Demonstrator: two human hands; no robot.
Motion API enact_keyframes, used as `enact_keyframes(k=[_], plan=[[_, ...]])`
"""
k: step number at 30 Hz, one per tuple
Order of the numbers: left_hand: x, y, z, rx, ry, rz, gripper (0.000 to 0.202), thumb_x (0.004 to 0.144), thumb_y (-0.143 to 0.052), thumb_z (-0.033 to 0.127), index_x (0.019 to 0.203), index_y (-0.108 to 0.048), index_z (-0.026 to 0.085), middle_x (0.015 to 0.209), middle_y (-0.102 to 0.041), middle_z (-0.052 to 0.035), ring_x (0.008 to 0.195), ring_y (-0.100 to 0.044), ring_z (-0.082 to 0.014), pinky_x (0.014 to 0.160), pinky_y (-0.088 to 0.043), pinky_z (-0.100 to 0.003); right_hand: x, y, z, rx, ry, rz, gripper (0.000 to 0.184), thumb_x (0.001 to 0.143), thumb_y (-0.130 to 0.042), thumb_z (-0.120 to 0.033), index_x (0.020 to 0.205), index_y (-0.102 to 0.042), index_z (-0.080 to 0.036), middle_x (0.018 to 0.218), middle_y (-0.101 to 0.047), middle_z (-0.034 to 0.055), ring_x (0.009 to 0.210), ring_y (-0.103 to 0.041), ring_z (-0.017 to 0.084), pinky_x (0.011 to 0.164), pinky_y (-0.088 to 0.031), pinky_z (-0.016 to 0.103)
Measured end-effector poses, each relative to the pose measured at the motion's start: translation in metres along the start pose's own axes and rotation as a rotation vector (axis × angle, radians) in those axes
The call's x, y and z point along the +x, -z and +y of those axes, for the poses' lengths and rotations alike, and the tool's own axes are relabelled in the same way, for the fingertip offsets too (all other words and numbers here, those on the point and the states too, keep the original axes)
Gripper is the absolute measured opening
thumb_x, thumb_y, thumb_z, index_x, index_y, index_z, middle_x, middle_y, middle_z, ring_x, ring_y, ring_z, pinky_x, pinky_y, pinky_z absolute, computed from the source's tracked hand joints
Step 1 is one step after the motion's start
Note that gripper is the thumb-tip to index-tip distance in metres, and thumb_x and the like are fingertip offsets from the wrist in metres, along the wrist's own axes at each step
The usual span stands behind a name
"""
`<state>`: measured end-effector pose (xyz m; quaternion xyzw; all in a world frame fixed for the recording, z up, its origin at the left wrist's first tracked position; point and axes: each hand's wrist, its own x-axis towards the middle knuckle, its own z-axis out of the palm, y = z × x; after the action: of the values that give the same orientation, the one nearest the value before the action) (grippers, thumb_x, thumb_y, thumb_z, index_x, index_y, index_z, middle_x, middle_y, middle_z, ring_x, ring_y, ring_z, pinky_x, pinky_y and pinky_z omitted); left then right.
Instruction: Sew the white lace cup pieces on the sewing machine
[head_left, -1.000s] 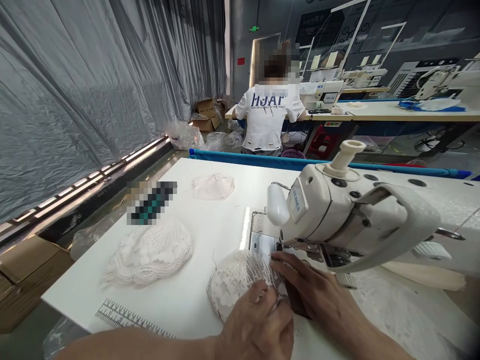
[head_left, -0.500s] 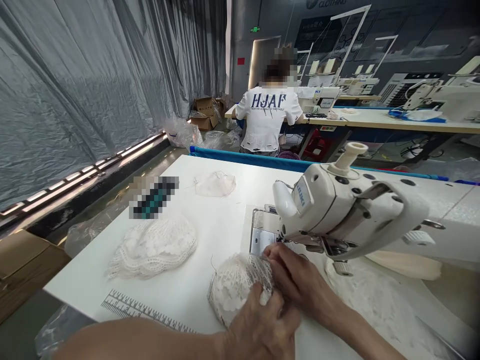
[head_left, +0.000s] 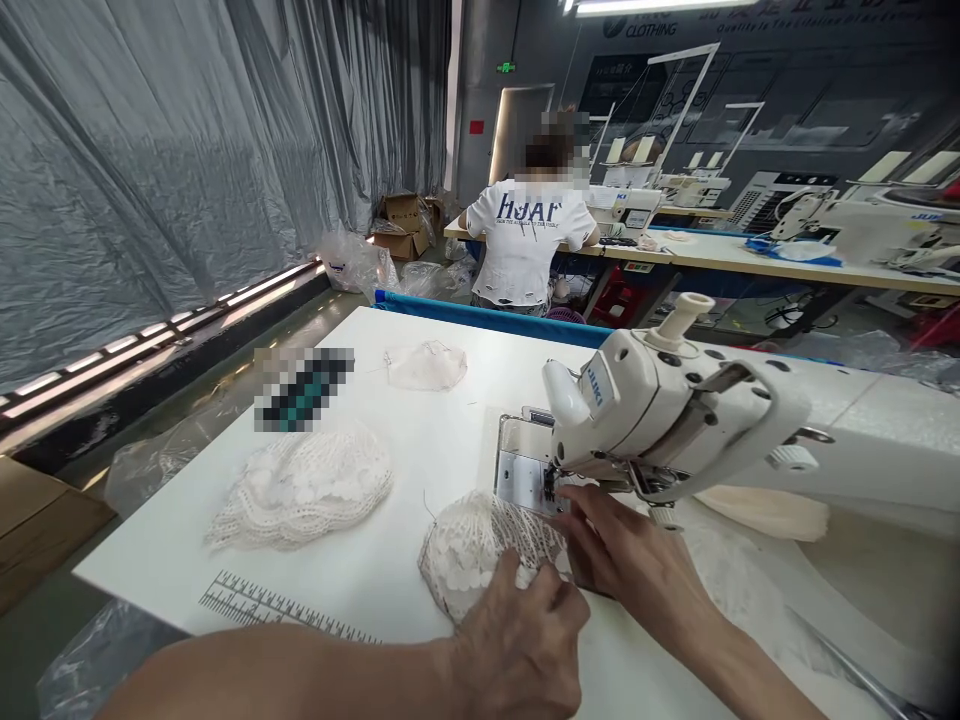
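A white crocheted net piece with round sequins (head_left: 469, 555) lies bunched on the white table (head_left: 420, 450), in front of the sewing machine (head_left: 675, 410). My left hand (head_left: 521, 645) pinches the near edge of this piece, fingers closed on it. My right hand (head_left: 626, 555) rests on its right edge, fingertips pressing the fabric toward the metal needle plate (head_left: 521, 470) under the machine head.
A second white net piece (head_left: 300, 490) lies to the left, and a smaller pale one (head_left: 426, 366) farther back. A printed ruler (head_left: 277, 610) marks the table's near edge. A person in a white T-shirt (head_left: 525, 240) sits at another bench behind. Plastic sheeting hangs on the left.
The view has shifted slightly. My right fingers have slid a little rightward along the fabric, near the needle plate. My left hand keeps its pinch on the piece.
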<state>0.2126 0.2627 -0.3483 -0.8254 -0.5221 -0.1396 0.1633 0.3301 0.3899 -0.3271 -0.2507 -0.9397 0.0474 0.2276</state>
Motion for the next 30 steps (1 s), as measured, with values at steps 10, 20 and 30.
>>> enact_keyframes(k=[10, 20, 30], plan=[[0.008, 0.002, -0.019, 0.016, 0.127, -0.074, 0.016, 0.087, -0.044, 0.003, 0.096, -0.055, 0.011, 0.095, -0.057, -0.0047, 0.093, -0.051, -0.019, 0.076, -0.04, -0.036, -0.031, 0.007, 0.007, -0.115, 0.239, 0.108, 0.038, 0.083, -0.031, -0.005, 0.109, -0.055, -0.02, 0.091, -0.069, 0.0055, 0.063, -0.066, 0.013, 0.047, -0.047, 0.02], [0.018, 0.011, -0.041, -0.007, 0.217, -0.233, 0.02, 0.089, -0.04, 0.007, 0.104, -0.05, 0.013, 0.109, -0.054, -0.0063, 0.102, -0.049, -0.0216, 0.079, -0.042, -0.038, -0.036, -0.002, 0.018, -0.062, 0.4, 0.126, 0.037, 0.093, -0.028, -0.014, 0.105, -0.062, -0.02, 0.089, -0.068, 0.008, 0.069, -0.065, 0.016, 0.052, -0.052, 0.024], [0.02, 0.006, -0.046, -0.043, 0.205, -0.212, 0.032, 0.09, -0.045, 0.015, 0.122, -0.045, 0.011, 0.122, -0.051, -0.0117, 0.11, -0.048, -0.0247, 0.089, -0.043, -0.038, -0.036, -0.013, 0.027, -0.039, 0.441, 0.181, 0.034, 0.095, -0.031, -0.013, 0.105, -0.064, -0.019, 0.099, -0.069, 0.0083, 0.078, -0.066, 0.015, 0.059, -0.054, 0.023]])
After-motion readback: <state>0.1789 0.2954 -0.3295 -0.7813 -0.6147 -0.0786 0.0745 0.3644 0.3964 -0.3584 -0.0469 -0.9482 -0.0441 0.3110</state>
